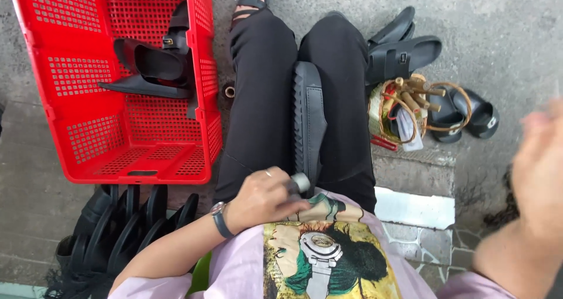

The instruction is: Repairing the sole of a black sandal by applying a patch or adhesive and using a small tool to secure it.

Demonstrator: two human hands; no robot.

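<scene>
Left hand [261,198] is curled around a small grey cylindrical tool [301,182], pinching it between thumb and fingers at the near end of a black sandal sole [309,117]. That sole lies lengthwise in the gap between the seated person's knees, ridged edge up. Right hand [542,170] is raised at the right edge of the head view and motion-blurred; whether its fingers are spread or curled cannot be told, and it appears to hold nothing.

Head view, surroundings: a red plastic crate [76,99] stands on the concrete floor at left with black sandals [153,67] inside. A row of black soles [126,223] stands on edge below the crate. At right sit more black sandals [402,52] and a small woven basket [390,114] holding wooden-handled tools.

Risks, as a judgement:
- The sole is held only by the knees; with the right hand away, pressure from the tool could tip it or slide it forward off the lap.
- A slip of the tool would meet the trouser leg.
- The blurred right hand passes near the basket and could upset it.
</scene>
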